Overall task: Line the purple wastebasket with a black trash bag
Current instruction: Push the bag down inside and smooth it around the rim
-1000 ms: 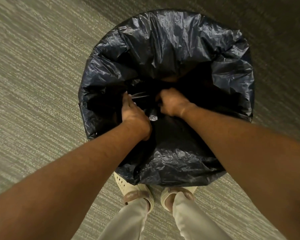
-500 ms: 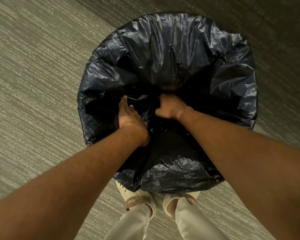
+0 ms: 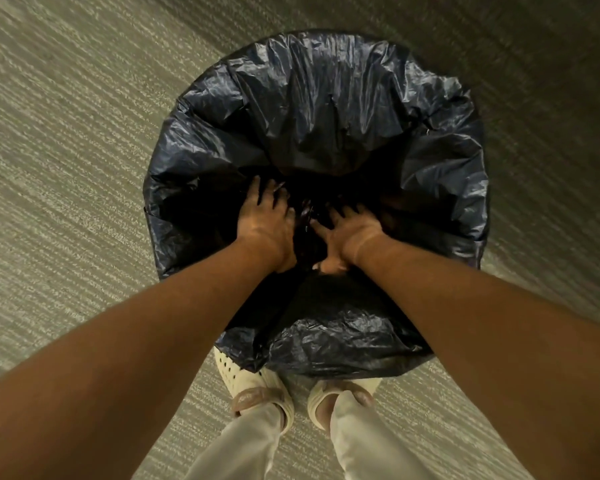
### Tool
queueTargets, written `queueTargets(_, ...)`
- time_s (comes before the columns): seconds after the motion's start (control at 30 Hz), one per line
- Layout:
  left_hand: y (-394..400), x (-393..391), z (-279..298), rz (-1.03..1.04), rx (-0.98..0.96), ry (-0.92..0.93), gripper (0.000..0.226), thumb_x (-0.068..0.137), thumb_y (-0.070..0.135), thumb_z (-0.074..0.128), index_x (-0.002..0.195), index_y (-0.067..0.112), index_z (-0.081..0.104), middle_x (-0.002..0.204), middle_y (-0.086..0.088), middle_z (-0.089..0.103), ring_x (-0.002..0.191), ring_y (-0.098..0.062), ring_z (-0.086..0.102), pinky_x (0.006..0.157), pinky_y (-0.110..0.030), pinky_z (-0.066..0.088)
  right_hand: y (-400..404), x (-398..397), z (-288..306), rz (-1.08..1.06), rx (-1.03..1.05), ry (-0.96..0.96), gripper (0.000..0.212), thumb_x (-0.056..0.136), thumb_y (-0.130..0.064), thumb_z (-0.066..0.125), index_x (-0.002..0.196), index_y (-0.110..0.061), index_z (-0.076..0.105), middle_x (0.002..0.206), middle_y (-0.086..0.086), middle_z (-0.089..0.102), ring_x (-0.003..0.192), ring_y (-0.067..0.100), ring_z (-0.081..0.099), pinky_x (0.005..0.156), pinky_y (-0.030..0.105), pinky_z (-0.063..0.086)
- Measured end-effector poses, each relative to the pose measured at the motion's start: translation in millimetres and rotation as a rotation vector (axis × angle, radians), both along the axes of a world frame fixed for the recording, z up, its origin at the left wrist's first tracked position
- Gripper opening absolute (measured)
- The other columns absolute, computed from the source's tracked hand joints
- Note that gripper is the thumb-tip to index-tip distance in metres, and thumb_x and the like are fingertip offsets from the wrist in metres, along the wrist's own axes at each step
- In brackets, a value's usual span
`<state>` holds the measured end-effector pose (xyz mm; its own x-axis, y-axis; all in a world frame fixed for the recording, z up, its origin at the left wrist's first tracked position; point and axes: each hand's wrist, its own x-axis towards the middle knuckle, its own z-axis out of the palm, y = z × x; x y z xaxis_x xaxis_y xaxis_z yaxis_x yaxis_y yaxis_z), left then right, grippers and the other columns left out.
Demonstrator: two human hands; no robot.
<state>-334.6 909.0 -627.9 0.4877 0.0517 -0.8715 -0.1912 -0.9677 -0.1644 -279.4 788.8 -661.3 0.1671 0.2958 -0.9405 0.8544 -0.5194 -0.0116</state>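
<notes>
A black trash bag (image 3: 326,109) covers the whole round mouth of the wastebasket and hangs over its rim all around, so none of the purple shows. Both hands are down inside the bag's dark middle. My left hand (image 3: 265,220) lies flat with its fingers spread, pressing on the plastic left of centre. Just to its right, my right hand (image 3: 349,233) is also spread flat on the plastic, thumb pointing down toward me. Neither hand grips anything. The bag's bottom is too dark to see.
The basket stands on grey-beige striped carpet (image 3: 66,168). My feet in cream perforated shoes (image 3: 253,386) and light trousers (image 3: 243,445) stand right against the basket's near side.
Both hands went from closed, pinching the plastic near the middle, to flat with fingers spread, and have pushed lower into the bag. The view has shifted slightly.
</notes>
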Motion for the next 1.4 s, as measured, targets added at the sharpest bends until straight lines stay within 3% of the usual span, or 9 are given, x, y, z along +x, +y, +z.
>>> queueTargets(0.13,10,-15,-4,-0.049,0.122,0.123,0.080,0.091,0.068,0.023,0.156,0.021,0.015,0.164,-0.016,-0.004,0.146,-0.044,-0.018,0.115,-0.060,-0.013,-4,10,3,-0.053,-0.138,0.060,0.091,0.079,-0.072,0.046,0.152,-0.022,0.025,0.159,0.012,0.023,0.145,0.037,0.019,0.116,0.051,0.018)
queueTargets(0.23,6,-13,3,-0.064,0.106,0.121,0.081,0.090,0.071,0.018,0.156,0.025,0.013,0.164,-0.016,-0.003,0.146,-0.045,-0.018,0.114,-0.061,-0.014,14,23,21,-0.394,0.132,0.145,0.073,0.083,-0.051,0.057,0.147,-0.023,0.037,0.151,0.011,0.039,0.135,0.032,0.040,0.106,0.037,0.037)
queueTargets(0.37,5,-12,11,0.033,0.092,0.100,0.087,0.085,0.079,0.019,0.156,0.030,0.004,0.164,-0.017,-0.008,0.144,-0.050,-0.019,0.115,-0.060,-0.010,32,49,38,-0.594,0.352,0.126,0.057,0.088,-0.045,0.052,0.141,-0.023,0.045,0.147,0.009,0.046,0.130,0.030,0.045,0.087,0.025,0.034)
queueTargets(0.47,5,-11,18,0.052,0.078,0.072,0.094,0.081,0.083,0.021,0.156,0.031,0.000,0.163,-0.017,-0.010,0.144,-0.050,-0.019,0.115,-0.060,-0.010,32,42,45,-0.501,0.291,0.129,0.064,0.083,-0.046,0.057,0.142,-0.023,0.042,0.144,0.009,0.048,0.128,0.030,0.046,0.093,0.030,0.039)
queueTargets(0.63,12,-13,22,0.036,0.093,0.092,0.100,0.077,0.087,0.023,0.156,0.030,0.002,0.163,-0.018,-0.011,0.144,-0.049,-0.019,0.116,-0.056,-0.010,27,44,37,-0.792,0.326,0.087,0.059,0.089,-0.038,0.051,0.143,-0.015,0.043,0.146,0.014,0.045,0.130,0.032,0.044,0.099,0.030,0.037)
queueTargets(0.83,11,-23,28,0.027,0.106,0.099,0.099,0.078,0.086,0.018,0.156,0.028,0.001,0.162,-0.019,-0.014,0.143,-0.048,-0.024,0.113,-0.058,-0.015,11,-4,37,-0.261,0.054,0.158,0.087,0.085,-0.076,0.025,0.154,-0.032,-0.005,0.163,0.008,-0.008,0.149,0.030,-0.007,0.118,0.051,0.001)
queueTargets(1.17,12,-32,36,-0.035,0.107,0.128,0.090,0.085,0.079,0.013,0.156,0.026,0.006,0.162,-0.021,-0.007,0.145,-0.047,-0.019,0.114,-0.058,-0.016,-3,-17,41,-0.099,-0.152,0.162,0.087,0.082,-0.081,0.004,0.154,-0.034,0.008,0.163,0.009,0.007,0.149,0.032,0.001,0.115,0.057,-0.010)
queueTargets(1.27,10,-21,62,0.074,-0.036,-0.002,0.077,0.091,0.069,0.026,0.152,0.021,0.028,0.161,-0.021,0.014,0.149,-0.042,0.003,0.118,-0.056,-0.003,-3,-7,68,-0.197,0.054,0.042,0.075,0.090,-0.069,0.023,0.150,-0.026,0.029,0.153,0.015,0.035,0.142,0.035,0.028,0.116,0.052,0.012)
queueTargets(1.4,19,-8,120,0.348,-0.473,-0.723,0.036,0.088,0.032,0.054,0.115,0.010,0.060,0.114,-0.015,0.056,0.108,-0.034,0.051,0.090,-0.048,0.046,-7,7,140,-0.559,0.826,-0.355,0.037,0.087,-0.035,0.053,0.118,-0.018,0.062,0.110,0.008,0.064,0.104,0.030,0.057,0.087,0.041,0.046)
